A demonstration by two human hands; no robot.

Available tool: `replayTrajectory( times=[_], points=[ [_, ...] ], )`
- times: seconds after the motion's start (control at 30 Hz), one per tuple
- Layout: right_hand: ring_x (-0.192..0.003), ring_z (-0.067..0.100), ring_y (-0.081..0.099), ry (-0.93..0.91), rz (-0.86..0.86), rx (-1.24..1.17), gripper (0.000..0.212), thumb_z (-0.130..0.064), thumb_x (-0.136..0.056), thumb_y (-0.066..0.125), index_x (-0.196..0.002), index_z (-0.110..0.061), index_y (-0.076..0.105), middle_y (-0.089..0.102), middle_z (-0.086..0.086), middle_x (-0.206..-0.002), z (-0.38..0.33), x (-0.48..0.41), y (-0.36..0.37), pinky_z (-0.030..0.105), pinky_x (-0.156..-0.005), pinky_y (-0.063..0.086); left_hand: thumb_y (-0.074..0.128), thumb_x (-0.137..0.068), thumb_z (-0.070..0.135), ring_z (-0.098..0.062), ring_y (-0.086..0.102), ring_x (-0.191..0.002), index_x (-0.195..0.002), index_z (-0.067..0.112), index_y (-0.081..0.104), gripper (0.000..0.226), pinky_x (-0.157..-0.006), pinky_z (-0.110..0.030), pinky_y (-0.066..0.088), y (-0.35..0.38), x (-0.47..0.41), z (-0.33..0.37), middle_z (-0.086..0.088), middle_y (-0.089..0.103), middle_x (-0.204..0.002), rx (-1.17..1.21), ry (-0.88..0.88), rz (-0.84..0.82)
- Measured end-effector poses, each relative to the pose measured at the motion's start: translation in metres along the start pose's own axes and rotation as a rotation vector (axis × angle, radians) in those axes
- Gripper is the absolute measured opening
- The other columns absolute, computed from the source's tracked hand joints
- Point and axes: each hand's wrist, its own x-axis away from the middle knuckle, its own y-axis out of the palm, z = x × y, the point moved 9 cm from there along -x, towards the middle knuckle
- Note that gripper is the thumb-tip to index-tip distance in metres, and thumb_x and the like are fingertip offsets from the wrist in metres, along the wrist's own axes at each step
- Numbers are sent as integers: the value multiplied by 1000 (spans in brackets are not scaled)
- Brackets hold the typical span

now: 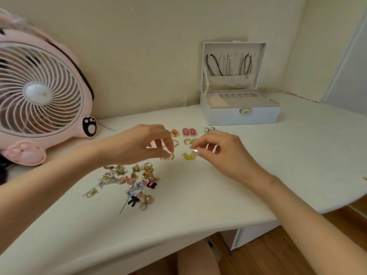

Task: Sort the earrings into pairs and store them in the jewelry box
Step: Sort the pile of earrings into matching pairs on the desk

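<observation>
A white jewelry box stands open at the back of the white table, with necklaces hanging in its lid. Sorted earrings lie in rows in front of it: a gold one, a pink pair, a silver pair, a yellow pair. My left hand pinches a gold hoop pair on the table. My right hand hovers beside the yellow pair, fingers curled, with nothing clearly in them. A mixed heap of unsorted earrings lies nearer to me.
A large pink cat-shaped fan fills the left side of the table, against the wall. The table's front edge curves over a wooden floor at the lower right. A white cabinet stands under the table.
</observation>
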Motion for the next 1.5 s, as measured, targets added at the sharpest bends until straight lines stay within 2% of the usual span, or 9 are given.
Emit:
replayTrajectory(
  times=[0.17, 0.33, 0.4, 0.53, 0.67, 0.87, 1.03, 1.17, 1.5],
  points=[
    [-76, 6, 55, -69, -263, -47, 10, -18, -84, 67, -91, -21, 73, 62, -7, -87, -43, 4, 63, 13, -68, 40, 63, -85, 27, -5, 56, -92, -93, 29, 63, 8, -78, -18, 46, -4, 53, -33, 16, 58, -90, 27, -96, 83],
    [-76, 4, 51, -103, -457, -46, 10, -21, -78, 72, -88, -25, 74, 60, -5, -86, -65, 7, 97, 17, -69, 40, 70, -81, 19, -11, 58, -76, -79, 34, 59, 19, -66, -20, 45, -2, 83, -70, 13, 63, -82, 122, -163, 129],
    [-75, 2, 49, -92, -528, -47, 15, -27, -74, 77, -88, -27, 72, 56, -11, -84, -67, 11, 105, 20, -70, 43, 71, -76, 33, -10, 56, -71, -77, 34, 59, 12, -64, -21, 45, -1, 93, -82, 12, 63, -77, 168, -198, 135],
    [-73, 0, 49, -73, -601, -32, 23, -29, -69, 80, -89, -28, 68, 56, -11, -82, -66, 18, 112, 15, -66, 41, 58, -64, 58, -7, 54, -67, -80, 33, 60, 30, -61, -18, 41, -8, 112, -105, 14, 64, -76, 267, -268, 213],
    [-69, 1, 49, -48, -535, -49, 15, -24, -72, 79, -82, -26, 68, 57, -9, -78, -61, 14, 116, 17, -63, 41, 70, -81, 29, -4, 55, -67, -73, 23, 62, 13, -59, -13, 40, -24, 122, -117, 9, 62, -77, 262, -312, 286],
    [-65, 2, 48, -63, -492, -58, 11, -25, -73, 76, -80, -26, 68, 60, -6, -76, -66, 5, 126, 16, -60, 38, 65, -59, 51, -6, 55, -72, -79, 36, 62, 26, -65, -18, 42, 2, 124, -118, 13, 63, -77, 293, -324, 24],
    [-56, 2, 44, -32, -337, -124, 3, -24, -78, 73, -78, -24, 70, 63, -7, -71, -61, -11, 97, 10, -55, 34, 79, -66, 39, -5, 51, -73, -79, 36, 61, 23, -63, -13, 38, 15, 118, -110, 14, 59, -82, 239, -291, -24],
    [-53, 2, 41, 9, -227, -136, 8, -20, -79, 73, -73, -26, 70, 63, -7, -69, -53, -17, 73, 10, -55, 34, 65, -57, 60, -7, 50, -80, -82, 40, 59, 32, -66, -12, 37, 18, 117, -109, 18, 56, -87, 178, -266, -54],
    [-59, 1, 44, -19, -427, -58, 17, -17, -81, 69, -81, -33, 75, 61, -4, -75, -47, -5, 95, 11, -59, 35, 59, -64, 56, -5, 50, -80, -86, 39, 58, 28, -65, -11, 37, 9, 119, -103, 21, 58, -89, 178, -234, 5]
  ],
)
